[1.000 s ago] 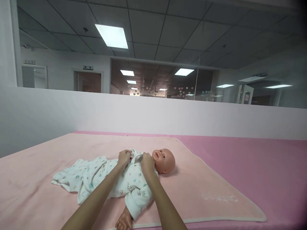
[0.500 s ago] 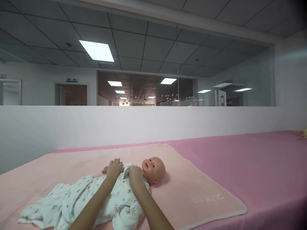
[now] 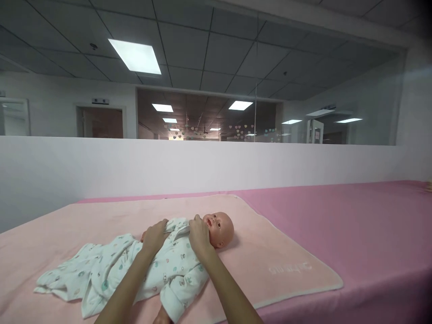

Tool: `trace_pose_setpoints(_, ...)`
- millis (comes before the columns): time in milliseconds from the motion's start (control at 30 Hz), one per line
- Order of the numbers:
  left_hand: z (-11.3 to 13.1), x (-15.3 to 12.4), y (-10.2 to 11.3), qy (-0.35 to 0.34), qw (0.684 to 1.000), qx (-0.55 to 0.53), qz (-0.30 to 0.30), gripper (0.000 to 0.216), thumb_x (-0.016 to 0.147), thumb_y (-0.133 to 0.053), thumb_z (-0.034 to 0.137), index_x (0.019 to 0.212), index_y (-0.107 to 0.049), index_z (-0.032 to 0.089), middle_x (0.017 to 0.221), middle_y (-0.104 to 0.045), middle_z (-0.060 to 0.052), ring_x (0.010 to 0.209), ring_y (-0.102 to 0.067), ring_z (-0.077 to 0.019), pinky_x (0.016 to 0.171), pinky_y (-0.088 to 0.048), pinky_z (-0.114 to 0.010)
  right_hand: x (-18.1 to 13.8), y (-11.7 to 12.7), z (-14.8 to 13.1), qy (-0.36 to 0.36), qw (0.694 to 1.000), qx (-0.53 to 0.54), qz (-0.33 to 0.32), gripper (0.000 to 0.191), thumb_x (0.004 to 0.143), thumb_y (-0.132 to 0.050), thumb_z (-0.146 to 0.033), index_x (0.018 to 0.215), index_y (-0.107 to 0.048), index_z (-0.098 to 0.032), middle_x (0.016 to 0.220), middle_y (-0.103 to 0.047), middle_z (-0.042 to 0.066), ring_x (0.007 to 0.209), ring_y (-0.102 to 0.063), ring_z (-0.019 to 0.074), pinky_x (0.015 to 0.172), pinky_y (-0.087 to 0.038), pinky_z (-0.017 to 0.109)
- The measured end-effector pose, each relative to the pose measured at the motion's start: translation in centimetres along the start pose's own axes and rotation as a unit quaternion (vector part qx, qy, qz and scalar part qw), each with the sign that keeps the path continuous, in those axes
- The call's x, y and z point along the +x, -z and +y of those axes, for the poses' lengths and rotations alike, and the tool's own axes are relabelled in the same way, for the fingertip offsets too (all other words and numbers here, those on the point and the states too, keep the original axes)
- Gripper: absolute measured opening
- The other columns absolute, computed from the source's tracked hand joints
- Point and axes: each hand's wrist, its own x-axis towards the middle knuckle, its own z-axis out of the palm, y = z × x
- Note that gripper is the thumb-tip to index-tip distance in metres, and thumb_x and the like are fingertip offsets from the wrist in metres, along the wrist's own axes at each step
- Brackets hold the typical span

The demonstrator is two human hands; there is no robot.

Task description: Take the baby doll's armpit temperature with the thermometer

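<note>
A baby doll (image 3: 222, 228) lies on its back, its bald head to the right and its mouth open. It wears a white printed baby gown (image 3: 116, 265), whose long skirt spreads to the left. My left hand (image 3: 155, 237) is closed on the gown's front edge at the doll's far side, beside its far arm. At the neckline, just under the chin, my right hand (image 3: 200, 235) pinches the gown's collar. My fingers partly hide the cloth they hold. The doll's near arm is in a sleeve (image 3: 182, 290), with its hand at the bottom edge of the view.
Beneath the doll is a peach blanket (image 3: 270, 252) with a pale border and faint lettering. It lies on a pink cloth (image 3: 371, 225) that covers the table. Behind stands a low white wall (image 3: 216, 166) with a glass window above it.
My left hand has moved left and down, drawing the gown's front across the chest. My right hand has shifted up and right towards the chin. The camera view has tilted slightly.
</note>
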Motion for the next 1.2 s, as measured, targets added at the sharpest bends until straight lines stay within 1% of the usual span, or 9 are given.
trace_pose_setpoints(200,-0.7,0.0,-0.4,-0.010,1.000,-0.028,0.004,0.033,0.072,-0.042,0.030,0.104,-0.050,0.023,0.105,-0.060,-0.007,0.095,-0.054,-0.0261,0.077,-0.036,-0.035,-0.9,0.2,2.8,0.118,0.986,0.045,0.108,0.020,0.072,-0.044,-0.005,0.078,-0.060,-0.016,0.089,-0.058,0.006,0.089,-0.049,0.0169,0.081,-0.034,0.029)
trace_pose_setpoints(267,-0.8,0.1,-0.5,-0.013,1.000,-0.028,0.004,0.035,0.072,-0.041,0.030,0.105,-0.050,0.022,0.105,-0.059,-0.008,0.095,-0.054,-0.0265,0.077,-0.036,-0.035,-0.1,1.0,4.7,0.065,0.980,0.099,0.159,0.019,0.077,-0.043,-0.014,0.086,-0.060,-0.017,0.095,-0.059,0.006,0.095,-0.047,0.0171,0.090,-0.028,0.033)
trace_pose_setpoints(333,-0.8,0.1,-0.4,-0.011,1.000,-0.025,0.003,0.036,0.072,-0.041,0.031,0.105,-0.050,0.021,0.107,-0.059,-0.008,0.095,-0.053,-0.0269,0.077,-0.036,-0.036,1.0,1.7,7.1,-0.047,0.963,0.193,0.182,0.023,0.081,-0.040,-0.025,0.092,-0.059,-0.017,0.099,-0.059,0.006,0.098,-0.046,0.0175,0.093,-0.024,0.035)
trace_pose_setpoints(400,-0.8,0.1,-0.3,-0.006,1.000,-0.024,0.000,0.036,0.072,-0.041,0.031,0.105,-0.050,0.022,0.107,-0.059,-0.008,0.096,-0.053,-0.0270,0.077,-0.036,-0.036,2.0,1.9,9.7,-0.134,0.927,0.334,0.108,0.031,0.080,-0.039,-0.037,0.082,-0.060,-0.015,0.091,-0.061,0.007,0.092,-0.050,0.0184,0.088,-0.030,0.034)
trace_pose_setpoints(500,-0.8,0.1,-0.3,-0.003,1.000,-0.029,-0.003,0.037,0.071,-0.041,0.031,0.107,-0.049,0.023,0.109,-0.058,-0.006,0.097,-0.053,-0.0267,0.077,-0.037,-0.035,2.5,1.2,12.7,-0.167,0.871,0.463,0.003,0.043,0.078,-0.033,-0.047,0.068,-0.059,-0.014,0.076,-0.063,0.005,0.077,-0.055,0.0165,0.074,-0.039,0.029)
trace_pose_setpoints(700,-1.4,0.4,-0.9,0.002,0.999,-0.036,-0.003,0.040,0.072,-0.039,0.034,0.110,-0.046,0.024,0.112,-0.057,-0.004,0.097,-0.053,-0.0251,0.073,-0.039,-0.032,1.3,-0.1,14.5,-0.119,0.759,0.640,0.004,0.023,0.062,-0.058,-0.038,0.056,-0.054,-0.017,0.068,-0.059,0.001,0.070,-0.055,0.0144,0.067,-0.042,0.025)
trace_pose_setpoints(900,-1.7,0.5,-1.2,0.002,0.999,-0.033,0.001,0.042,0.073,-0.038,0.034,0.112,-0.046,0.022,0.113,-0.056,-0.004,0.097,-0.053,-0.0254,0.073,-0.040,-0.032,0.6,0.5,14.4,-0.111,0.739,0.665,-0.010,0.015,0.063,-0.058,-0.030,0.072,-0.064,-0.020,0.090,-0.063,0.001,0.096,-0.051,0.0171,0.085,-0.038,0.028)
trace_pose_setpoints(1033,-1.8,0.4,-1.3,-0.001,0.999,-0.036,0.007,0.041,0.072,-0.039,0.033,0.112,-0.045,0.022,0.112,-0.056,-0.004,0.097,-0.052,-0.0250,0.075,-0.039,-0.032,0.5,0.9,14.2,-0.124,0.728,0.671,-0.061,0.018,0.061,-0.059,-0.031,0.072,-0.067,-0.018,0.092,-0.065,0.004,0.094,-0.054,0.0204,0.087,-0.038,0.031)
trace_pose_setpoints(1200,-1.9,0.4,-1.5,0.005,0.999,-0.044,0.014,0.042,0.073,-0.040,0.036,0.112,-0.045,0.023,0.112,-0.057,-0.003,0.098,-0.052,-0.0252,0.075,-0.040,-0.032,0.2,1.3,13.8,-0.123,0.734,0.666,-0.057,0.024,0.061,-0.057,-0.032,0.079,-0.067,-0.019,0.094,-0.064,0.004,0.095,-0.054,0.0217,0.089,-0.037,0.033)
